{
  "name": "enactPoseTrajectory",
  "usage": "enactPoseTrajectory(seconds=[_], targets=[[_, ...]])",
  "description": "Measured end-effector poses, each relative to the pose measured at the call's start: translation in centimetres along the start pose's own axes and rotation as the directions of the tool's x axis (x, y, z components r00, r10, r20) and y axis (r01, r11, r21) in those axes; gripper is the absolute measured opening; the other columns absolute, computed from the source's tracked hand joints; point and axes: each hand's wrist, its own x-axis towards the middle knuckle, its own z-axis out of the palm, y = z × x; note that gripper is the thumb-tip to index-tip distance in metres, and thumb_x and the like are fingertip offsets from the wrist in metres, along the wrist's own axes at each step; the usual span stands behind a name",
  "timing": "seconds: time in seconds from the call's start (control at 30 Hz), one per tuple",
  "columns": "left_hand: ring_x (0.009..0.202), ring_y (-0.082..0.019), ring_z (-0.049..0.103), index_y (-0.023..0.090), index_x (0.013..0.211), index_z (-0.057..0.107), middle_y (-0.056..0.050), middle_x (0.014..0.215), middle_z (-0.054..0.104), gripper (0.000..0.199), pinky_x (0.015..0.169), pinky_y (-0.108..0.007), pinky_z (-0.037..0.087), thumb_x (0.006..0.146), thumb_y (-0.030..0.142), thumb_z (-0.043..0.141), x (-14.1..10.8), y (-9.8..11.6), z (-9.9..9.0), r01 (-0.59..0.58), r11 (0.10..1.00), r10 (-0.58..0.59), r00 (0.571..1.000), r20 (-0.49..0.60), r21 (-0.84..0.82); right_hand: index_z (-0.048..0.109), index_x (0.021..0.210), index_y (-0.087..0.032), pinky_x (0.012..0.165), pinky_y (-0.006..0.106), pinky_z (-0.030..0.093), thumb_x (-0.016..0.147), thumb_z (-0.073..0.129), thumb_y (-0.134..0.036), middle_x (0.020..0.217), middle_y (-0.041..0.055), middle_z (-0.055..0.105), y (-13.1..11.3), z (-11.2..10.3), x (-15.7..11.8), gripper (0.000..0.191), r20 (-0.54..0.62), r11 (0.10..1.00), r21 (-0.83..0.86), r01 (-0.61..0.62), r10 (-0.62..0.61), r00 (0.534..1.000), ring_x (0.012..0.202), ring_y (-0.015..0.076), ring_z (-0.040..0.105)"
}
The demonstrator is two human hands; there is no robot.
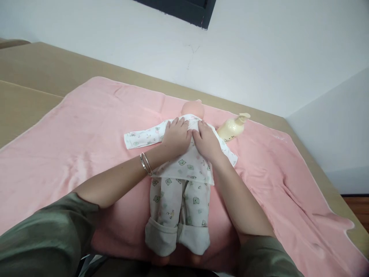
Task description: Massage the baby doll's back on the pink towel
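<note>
A baby doll [192, 109] lies on a pink blanket [95, 115], its head toward the wall and its feet toward me. It wears a white printed top [184, 165] and matching trousers [170, 200] with the cuffs turned up. My left hand [177, 135] rests flat on the left side of the top's chest, fingers stretched toward the head. On the right side of the chest lies my right hand [208, 141], also flat, its thumb close to the left one. Neither hand grips anything visible. The doll's face cannot be made out.
A cream pump bottle [232, 129] lies tilted on the blanket beside the doll's right-hand sleeve. The blanket covers much of a tan table [34, 65], which meets a white wall [259, 57]. A dark frame [187, 9] hangs on the wall above.
</note>
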Motion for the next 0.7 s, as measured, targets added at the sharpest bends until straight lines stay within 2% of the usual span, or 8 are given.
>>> enactPoseTrajectory(seconds=[0.07, 0.13, 0.23, 0.33, 0.47, 0.53, 0.7], targets=[[0.152, -0.04, 0.041, 0.006, 0.144, 0.055, -0.023, 0.159, 0.05, 0.049, 0.126, -0.062, 0.032, 0.103, 0.025, 0.036, -0.9, 1.1, -0.3, -0.027, 0.999, 0.026, 0.999, 0.033, 0.033, 0.046, 0.154, -0.002, 0.131, 0.056, 0.029, 0.104, 0.036, -0.041, 0.165, 0.0234, 0.042, 1.5, 0.3, 1.0, 0.064, -0.015, 0.999, 0.039, -0.023, 0.023, 1.0, 0.159, 0.0352, 0.035], [0.153, -0.04, 0.039, 0.005, 0.144, 0.054, -0.023, 0.16, 0.048, 0.049, 0.125, -0.062, 0.033, 0.102, 0.023, 0.035, -1.1, 1.4, -0.4, -0.046, 0.998, 0.044, 0.997, 0.06, 0.034, 0.043, 0.155, 0.001, 0.131, 0.056, 0.027, 0.104, 0.036, -0.044, 0.167, 0.0256, 0.039, 1.9, 0.5, 1.3, 0.068, -0.009, 0.999, 0.031, -0.034, 0.034, 0.999, 0.16, 0.0362, 0.032], [0.15, -0.038, 0.044, 0.007, 0.139, 0.058, -0.022, 0.156, 0.054, 0.047, 0.123, -0.06, 0.037, 0.102, 0.024, 0.034, -0.2, 0.5, -0.4, -0.042, 0.999, 0.042, 0.997, 0.072, -0.004, 0.044, 0.153, 0.002, 0.13, 0.058, 0.027, 0.105, 0.033, -0.04, 0.165, 0.0273, 0.041, 0.7, 0.1, 0.3, 0.065, -0.006, 0.998, -0.034, -0.045, 0.045, 0.999, 0.158, 0.0382, 0.034], [0.145, -0.036, 0.05, 0.007, 0.135, 0.06, -0.022, 0.149, 0.06, 0.047, 0.123, -0.057, 0.038, 0.103, 0.026, 0.032, 1.0, -0.7, -0.3, -0.012, 1.0, 0.012, 0.999, 0.049, 0.011, 0.053, 0.145, -0.002, 0.125, 0.055, 0.036, 0.103, 0.035, -0.035, 0.158, 0.0264, 0.051, -1.2, -1.1, -1.0, 0.056, 0.041, 0.997, -0.07, -0.019, 0.022, 0.999, 0.152, 0.0385, 0.043], [0.149, -0.038, 0.045, 0.002, 0.144, 0.053, -0.023, 0.157, 0.053, 0.052, 0.125, -0.057, 0.036, 0.105, 0.028, 0.03, 0.7, -0.2, -0.3, 0.019, 0.995, -0.023, 0.999, 0.042, 0.102, 0.065, 0.124, -0.012, 0.115, 0.052, 0.046, 0.101, 0.038, -0.032, 0.143, 0.0219, 0.065, -1.4, -1.9, -1.2, 0.041, 0.063, 0.999, -0.037, 0.001, 0.001, 0.998, 0.138, 0.0364, 0.057], [0.151, -0.038, 0.043, 0.0, 0.146, 0.051, -0.024, 0.159, 0.049, 0.054, 0.125, -0.056, 0.035, 0.105, 0.028, 0.03, -0.2, 0.8, -0.5, 0.001, 0.99, -0.01, 0.998, 0.062, 0.144, 0.064, 0.124, -0.013, 0.117, 0.053, 0.044, 0.102, 0.035, -0.034, 0.145, 0.0219, 0.064, -0.4, -1.4, -0.5, 0.043, 0.035, 1.0, -0.007, 0.023, -0.023, 0.999, 0.141, 0.0357, 0.054], [0.156, -0.035, 0.038, 0.003, 0.149, 0.048, -0.021, 0.164, 0.045, 0.051, 0.127, -0.053, 0.035, 0.104, 0.022, 0.035, -1.8, 2.5, -0.9, -0.054, 0.98, 0.029, 0.991, 0.132, 0.191, 0.053, 0.143, -0.007, 0.128, 0.058, 0.026, 0.102, 0.033, -0.034, 0.161, 0.0233, 0.048, 2.0, 0.1, 1.4, 0.053, 0.019, 0.999, 0.031, 0.013, -0.014, 1.0, 0.153, 0.0347, 0.041]])
